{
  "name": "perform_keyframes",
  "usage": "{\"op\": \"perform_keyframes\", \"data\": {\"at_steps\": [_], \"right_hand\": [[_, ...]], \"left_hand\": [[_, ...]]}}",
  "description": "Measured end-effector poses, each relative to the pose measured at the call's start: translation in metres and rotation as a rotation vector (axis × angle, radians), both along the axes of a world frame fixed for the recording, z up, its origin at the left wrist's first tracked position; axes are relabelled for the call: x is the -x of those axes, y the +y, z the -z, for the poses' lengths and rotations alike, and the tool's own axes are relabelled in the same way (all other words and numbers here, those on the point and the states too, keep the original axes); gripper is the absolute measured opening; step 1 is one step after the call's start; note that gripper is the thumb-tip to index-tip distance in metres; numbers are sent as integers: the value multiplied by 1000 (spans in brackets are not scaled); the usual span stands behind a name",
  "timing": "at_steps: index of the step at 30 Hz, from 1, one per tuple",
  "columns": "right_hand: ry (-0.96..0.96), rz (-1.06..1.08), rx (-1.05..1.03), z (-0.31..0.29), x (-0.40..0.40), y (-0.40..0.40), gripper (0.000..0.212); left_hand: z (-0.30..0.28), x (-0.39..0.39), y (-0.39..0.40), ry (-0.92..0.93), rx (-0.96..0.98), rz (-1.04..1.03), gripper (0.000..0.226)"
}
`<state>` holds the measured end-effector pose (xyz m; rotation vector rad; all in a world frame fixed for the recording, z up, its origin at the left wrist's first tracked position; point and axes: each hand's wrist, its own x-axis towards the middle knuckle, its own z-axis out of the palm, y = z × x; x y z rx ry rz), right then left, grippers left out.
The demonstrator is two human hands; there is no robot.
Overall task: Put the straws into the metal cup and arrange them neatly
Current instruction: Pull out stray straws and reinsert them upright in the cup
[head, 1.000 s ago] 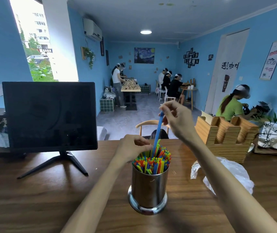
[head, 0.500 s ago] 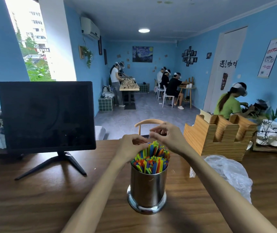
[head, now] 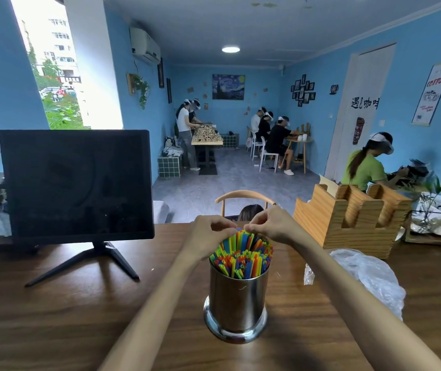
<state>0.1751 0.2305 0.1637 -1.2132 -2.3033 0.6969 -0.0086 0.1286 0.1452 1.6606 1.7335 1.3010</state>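
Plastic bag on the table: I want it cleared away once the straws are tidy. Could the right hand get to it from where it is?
Probably yes. The plastic bag lies on the bare table just beside the right forearm, with nothing between. But the right hand is busy pinching the straws and must let go first.

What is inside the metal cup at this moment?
The metal cup is packed with upright coloured straws, tops above the rim. Both hands touch the far straw tips. The straws' lower lengths and the cup's bottom are hidden by its wall.

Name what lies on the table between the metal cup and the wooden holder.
In the head view, a crumpled clear plastic bag lies between the metal cup and wooden holder.
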Motion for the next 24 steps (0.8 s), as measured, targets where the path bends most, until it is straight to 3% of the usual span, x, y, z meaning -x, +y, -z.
{"op": "perform_keyframes", "data": {"at_steps": [5,9,14,19,22,24], "right_hand": [[129,3,-58,-24,-2,-11,21],[348,106,-276,-56,-4,-22,20],[575,81,-458,-80,4,-43,20],[786,-14,-468,-92,4,-66,13],[802,-226,-275,-90,-2,-79,14],[734,-384,-74,-86,-12,-80,21]], "left_hand": [[-2,0,-1,-30,-26,-2,7],[-5,-2,-2,-70,-116,-24,14],[-8,-11,-1,-57,-122,-65,17],[-26,-17,-7,-572,55,131,34],[-35,-14,-5,-924,43,189,35],[-39,-8,-2,-1026,-16,126,35]]}}
